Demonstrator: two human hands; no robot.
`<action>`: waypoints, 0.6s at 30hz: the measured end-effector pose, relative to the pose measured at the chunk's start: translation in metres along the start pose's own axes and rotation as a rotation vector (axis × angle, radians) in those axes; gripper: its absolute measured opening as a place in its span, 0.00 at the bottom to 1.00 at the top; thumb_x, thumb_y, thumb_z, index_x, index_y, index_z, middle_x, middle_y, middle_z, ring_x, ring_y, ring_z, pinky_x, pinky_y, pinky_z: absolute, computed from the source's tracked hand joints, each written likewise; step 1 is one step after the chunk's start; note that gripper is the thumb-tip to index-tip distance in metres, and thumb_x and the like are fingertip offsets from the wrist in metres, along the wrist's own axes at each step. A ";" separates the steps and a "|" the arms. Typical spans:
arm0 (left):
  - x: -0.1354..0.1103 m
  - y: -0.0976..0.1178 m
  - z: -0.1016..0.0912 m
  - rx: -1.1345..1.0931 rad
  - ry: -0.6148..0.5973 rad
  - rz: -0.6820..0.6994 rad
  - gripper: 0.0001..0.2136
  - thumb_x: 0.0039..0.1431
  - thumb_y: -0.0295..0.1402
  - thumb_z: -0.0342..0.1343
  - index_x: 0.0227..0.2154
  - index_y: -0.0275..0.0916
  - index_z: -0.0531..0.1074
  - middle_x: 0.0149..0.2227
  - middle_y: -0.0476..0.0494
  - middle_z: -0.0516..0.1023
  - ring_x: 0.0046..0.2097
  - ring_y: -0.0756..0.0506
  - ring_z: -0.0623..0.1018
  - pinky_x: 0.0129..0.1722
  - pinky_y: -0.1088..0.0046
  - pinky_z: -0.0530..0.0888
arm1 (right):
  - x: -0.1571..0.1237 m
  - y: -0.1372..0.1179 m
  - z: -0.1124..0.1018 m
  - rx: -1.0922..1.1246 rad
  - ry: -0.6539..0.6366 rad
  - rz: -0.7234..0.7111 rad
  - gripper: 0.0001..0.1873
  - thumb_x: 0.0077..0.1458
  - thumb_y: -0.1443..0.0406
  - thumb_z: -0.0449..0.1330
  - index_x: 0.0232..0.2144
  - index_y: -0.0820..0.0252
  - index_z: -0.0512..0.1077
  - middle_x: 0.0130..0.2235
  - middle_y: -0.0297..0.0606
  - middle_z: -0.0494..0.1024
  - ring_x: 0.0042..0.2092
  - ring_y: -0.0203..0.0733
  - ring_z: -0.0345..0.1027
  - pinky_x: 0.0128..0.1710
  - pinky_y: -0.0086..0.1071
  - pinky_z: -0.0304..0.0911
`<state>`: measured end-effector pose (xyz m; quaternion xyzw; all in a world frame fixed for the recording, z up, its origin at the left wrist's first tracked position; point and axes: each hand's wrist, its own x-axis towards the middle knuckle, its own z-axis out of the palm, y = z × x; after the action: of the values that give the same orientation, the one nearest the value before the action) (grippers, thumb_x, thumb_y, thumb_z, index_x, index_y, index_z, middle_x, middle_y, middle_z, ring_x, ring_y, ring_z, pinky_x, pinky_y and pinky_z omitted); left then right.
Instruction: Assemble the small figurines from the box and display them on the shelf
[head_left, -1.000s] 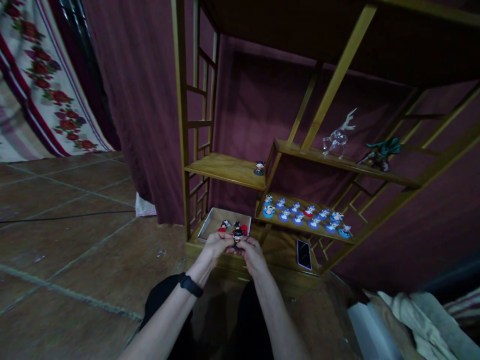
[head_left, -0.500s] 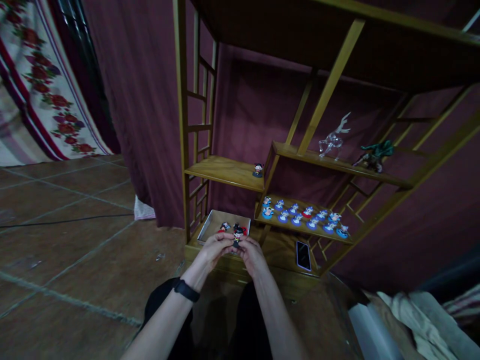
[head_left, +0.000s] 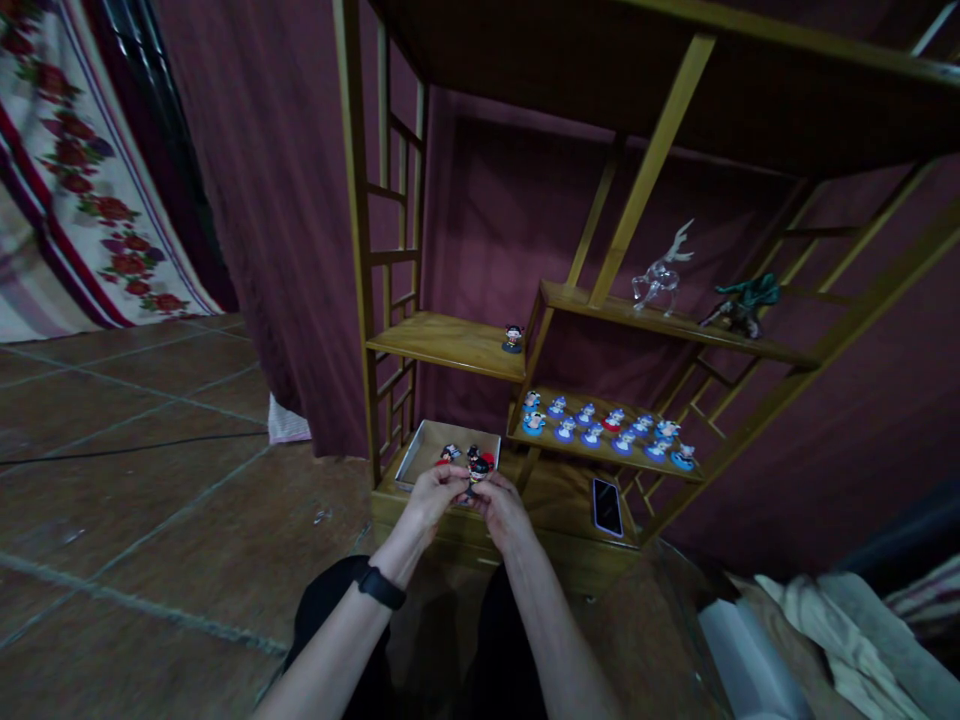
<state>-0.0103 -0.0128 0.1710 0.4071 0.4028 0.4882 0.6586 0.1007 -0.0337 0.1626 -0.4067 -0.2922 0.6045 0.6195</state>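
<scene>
Wristband (head_left: 381,587), black: one. Left hand (head_left: 435,497), right hand (head_left: 502,503): both gripping one dark-haired figurine (head_left: 479,472), at the box's near edge. Box (head_left: 424,452): one; at least two figures (head_left: 449,454) inside. Phone (head_left: 607,507): one, right of box. Pedestal figurines (head_left: 592,434): twelve, two rows, right of box.
</scene>
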 end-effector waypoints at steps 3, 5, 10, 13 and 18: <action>0.001 -0.003 0.001 -0.004 0.015 0.004 0.10 0.35 0.27 0.63 0.26 0.31 0.72 0.22 0.47 0.75 0.21 0.53 0.72 0.27 0.76 0.70 | 0.000 -0.001 0.000 0.020 0.010 -0.019 0.05 0.31 0.71 0.60 0.18 0.62 0.70 0.22 0.31 0.73 0.23 0.32 0.63 0.23 0.26 0.59; 0.002 -0.003 0.002 -0.007 0.016 -0.004 0.10 0.34 0.27 0.63 0.25 0.31 0.73 0.24 0.45 0.76 0.22 0.53 0.73 0.28 0.75 0.71 | -0.001 -0.003 0.000 0.018 0.023 -0.027 0.04 0.30 0.71 0.60 0.17 0.62 0.69 0.22 0.31 0.73 0.23 0.33 0.64 0.24 0.27 0.60; 0.002 0.002 0.001 -0.065 -0.023 -0.038 0.11 0.35 0.27 0.63 0.26 0.31 0.74 0.28 0.42 0.77 0.24 0.52 0.73 0.28 0.76 0.70 | 0.001 -0.002 -0.001 0.041 0.022 -0.025 0.06 0.30 0.70 0.62 0.19 0.62 0.70 0.24 0.33 0.74 0.25 0.35 0.66 0.26 0.30 0.64; 0.001 0.006 -0.001 -0.098 -0.063 -0.051 0.11 0.36 0.27 0.63 0.28 0.31 0.75 0.28 0.42 0.77 0.26 0.52 0.74 0.29 0.76 0.70 | 0.003 0.000 -0.001 0.073 0.026 -0.026 0.08 0.31 0.70 0.62 0.21 0.62 0.71 0.27 0.35 0.76 0.28 0.37 0.69 0.30 0.32 0.65; -0.003 0.009 -0.001 -0.043 -0.077 -0.001 0.16 0.34 0.26 0.64 0.32 0.33 0.74 0.30 0.42 0.78 0.30 0.50 0.75 0.34 0.75 0.70 | 0.004 0.001 -0.004 0.112 0.055 -0.034 0.09 0.33 0.68 0.63 0.24 0.61 0.71 0.28 0.36 0.77 0.31 0.40 0.71 0.33 0.34 0.66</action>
<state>-0.0146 -0.0140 0.1795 0.4110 0.3668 0.4804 0.6824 0.1038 -0.0305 0.1590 -0.3826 -0.2476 0.5977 0.6595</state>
